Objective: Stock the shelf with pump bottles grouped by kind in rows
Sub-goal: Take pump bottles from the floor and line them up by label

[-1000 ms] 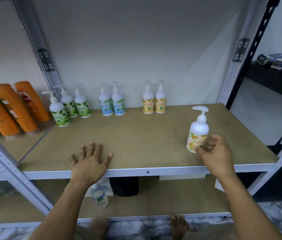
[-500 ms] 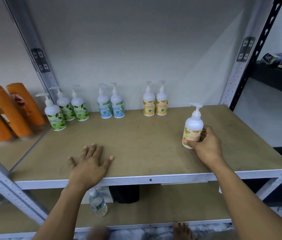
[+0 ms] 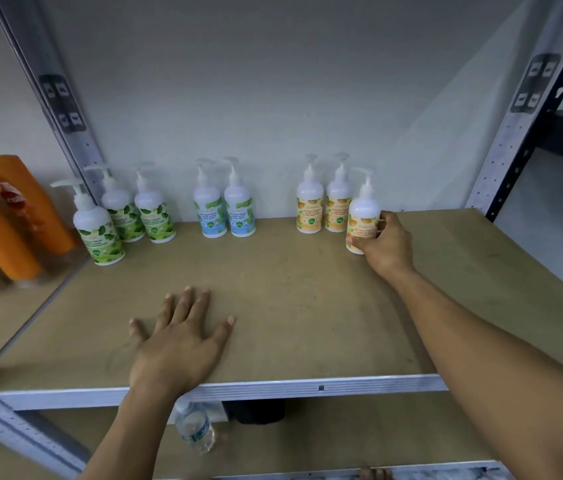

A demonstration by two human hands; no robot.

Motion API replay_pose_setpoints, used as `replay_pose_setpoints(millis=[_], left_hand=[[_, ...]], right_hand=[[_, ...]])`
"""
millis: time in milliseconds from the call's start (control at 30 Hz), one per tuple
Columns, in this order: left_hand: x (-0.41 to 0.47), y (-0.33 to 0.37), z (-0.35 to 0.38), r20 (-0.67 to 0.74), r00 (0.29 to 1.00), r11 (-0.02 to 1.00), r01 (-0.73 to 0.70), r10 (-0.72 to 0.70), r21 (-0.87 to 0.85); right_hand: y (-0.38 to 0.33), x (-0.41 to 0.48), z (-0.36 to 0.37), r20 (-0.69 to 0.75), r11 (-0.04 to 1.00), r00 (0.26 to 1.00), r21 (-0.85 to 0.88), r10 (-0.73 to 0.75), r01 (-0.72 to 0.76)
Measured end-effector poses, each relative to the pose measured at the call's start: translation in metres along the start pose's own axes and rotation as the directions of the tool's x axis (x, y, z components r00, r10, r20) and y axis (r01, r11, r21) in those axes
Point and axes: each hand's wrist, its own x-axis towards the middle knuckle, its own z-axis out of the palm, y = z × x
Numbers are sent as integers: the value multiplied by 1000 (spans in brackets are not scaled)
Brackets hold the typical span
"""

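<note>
While the right hand [image 3: 385, 242] grips a yellow bottle [image 3: 363, 216] beside the rear yellow pair [image 3: 309, 211], the left hand [image 3: 179, 344] lies flat near the shelf [image 3: 307, 289] edge; blue pair [image 3: 212, 213], green trio [image 3: 124, 216] leftward; open board rightward.

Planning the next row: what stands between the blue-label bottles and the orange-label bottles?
Nothing; the head view shows bare shelf between blue-label bottles and orange-label bottles.

left hand [image 3: 176, 344] flat, right hand [image 3: 385, 242] seemingly gripping

Shelf board [image 3: 307, 306]: three green-label pump bottles [image 3: 124, 216], two blue-label bottles [image 3: 211, 213], two orange-label bottles [image 3: 309, 211], upright near back
</note>
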Motion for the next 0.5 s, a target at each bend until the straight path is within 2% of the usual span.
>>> replay_pose_setpoints(millis=[200,367,500], left_hand=[[0,1,0,-25,1000,1000,-8,7,-17],[3,4,-1,-136,991,1000,-6,1,-31],[4,12,-4,-146,989,1000,16,-20,-26]], right_hand=[[4,6,21,1,997,1000,68,-24,24],[11,5,24,10,994,997,79,-72,71],[16,9,27,-14,993,996,75,-90,91]])
